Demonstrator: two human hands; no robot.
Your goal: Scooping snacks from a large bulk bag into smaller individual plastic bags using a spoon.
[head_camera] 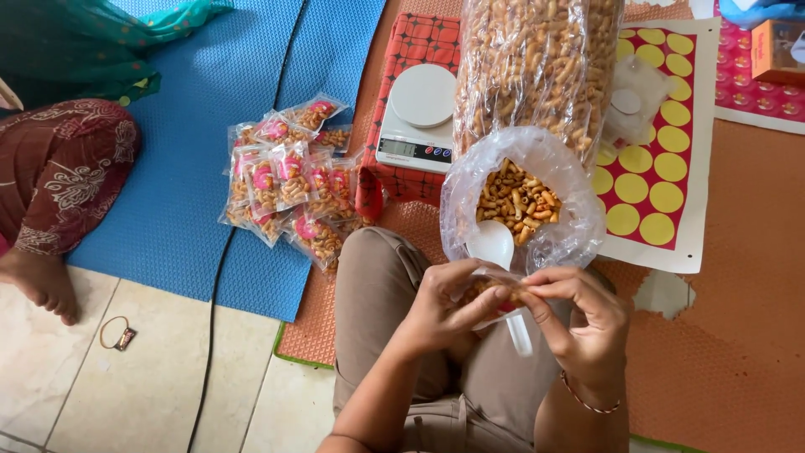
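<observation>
On the floor, seen from above: a person is seated with one knee raised, and both hands are brought together over the lap.

Left hand [443,309]: closed around a small clear packet [490,289]; the thumb and fingers are pressed on its near edge.

Right hand [579,315]: the packet's other edge is pinched between thumb and forefinger; a thin bracelet [587,404] is worn at the wrist.

Small clear packet: held between the two hands just above the lap; some orange snack pieces are seen inside it. Whether its mouth is sealed cannot be told.

Spoon [496,260]: white plastic; the bowl is laid against the open bag's rim, and the handle runs down behind the hands.

Open bag [521,201]: clear plastic, partly filled with orange curled snacks, placed just beyond the hands.

Large sack [537,71]: a tall clear sack packed with the same snacks, stood behind the open bag.

Kitchen scale [418,122]: white, with a round pan, set on a red patterned box [419,42] to the left of the sack.

Filled packets [289,184]: a pile with pink labels, laid on the blue mat [184,184] to the left of the scale.

Dotted sheet [662,168]: red with yellow circles, spread to the right of the sack.

Another person [59,184]: seated at the far left in patterned red cloth; a bare foot is rested on the tiles.
</observation>
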